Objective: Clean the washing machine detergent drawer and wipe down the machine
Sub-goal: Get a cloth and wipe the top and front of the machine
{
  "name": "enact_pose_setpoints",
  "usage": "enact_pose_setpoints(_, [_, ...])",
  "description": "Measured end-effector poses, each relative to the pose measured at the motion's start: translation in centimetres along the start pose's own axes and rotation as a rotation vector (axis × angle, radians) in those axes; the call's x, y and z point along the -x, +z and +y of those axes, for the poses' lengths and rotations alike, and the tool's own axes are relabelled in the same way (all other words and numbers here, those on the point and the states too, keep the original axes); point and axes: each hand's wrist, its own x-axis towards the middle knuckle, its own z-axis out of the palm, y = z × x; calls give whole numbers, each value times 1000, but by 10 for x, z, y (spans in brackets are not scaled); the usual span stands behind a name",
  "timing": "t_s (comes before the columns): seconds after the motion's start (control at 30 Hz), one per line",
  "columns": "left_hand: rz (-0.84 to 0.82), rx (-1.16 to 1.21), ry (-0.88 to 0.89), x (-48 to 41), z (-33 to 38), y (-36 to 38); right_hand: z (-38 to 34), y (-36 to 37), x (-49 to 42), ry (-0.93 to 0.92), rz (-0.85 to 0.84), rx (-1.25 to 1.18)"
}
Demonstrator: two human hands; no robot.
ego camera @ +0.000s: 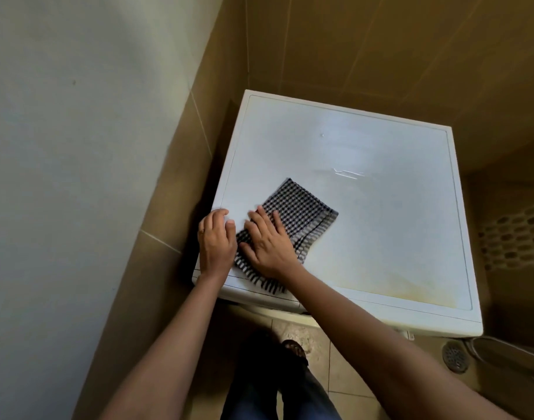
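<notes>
Where tan tiled walls (381, 40) meet, washing machine's white top (365, 213) shows yellowing.

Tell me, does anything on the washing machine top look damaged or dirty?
Yes. A yellowish stain discolours the front right of the washing machine top, beyond the checked cloth. Near the middle, a pale scratch-like streak breaks the white surface.

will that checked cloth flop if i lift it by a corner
Likely floppy: the black-and-white checked cloth lies folded in layers on the white washing machine top. Probably light, and apt to slide on that smooth surface under the right hand.
</notes>
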Motion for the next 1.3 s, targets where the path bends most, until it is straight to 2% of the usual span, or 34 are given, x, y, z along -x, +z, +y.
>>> enact_pose_setpoints(0.1, [9,-9,19,-5,-3,2,29,-15,-24,91,5,61])
enact_pose_setpoints(0.23, [-10,10,3,-9,-5,3,86,-35,-19,417,19,139])
enact_pose_setpoints(0.3, [-16,21,7,-13,-6,3,96,-37,0,491,-16,144])
enact_pose_setpoints(0.4, [-9,52,28,-19,-9,3,77,-28,31,425,12,130])
enact_pose_setpoints(0.5, [-7,112,1,-21,-10,1,26,-12,48,276,-31,74])
enact_pose_setpoints(0.67, [-46,188,-32,-21,-12,-6,-36,12,12,-22,-52,-13])
enact_pose_setpoints(0.83, [-40,202,-72,-25,-9,-5,-16,0,-48,-25,-96,40])
enact_pose_setpoints(1.0, [-74,-2,8,-20,-9,8,48,-23,-60,166,-43,58])
enact_pose_setpoints(1.17, [-72,-52,25,-17,-11,10,126,-48,-6,456,30,50])
enact_pose_setpoints(1.3, [-65,-19,17,-16,-10,8,114,-39,56,543,66,82])
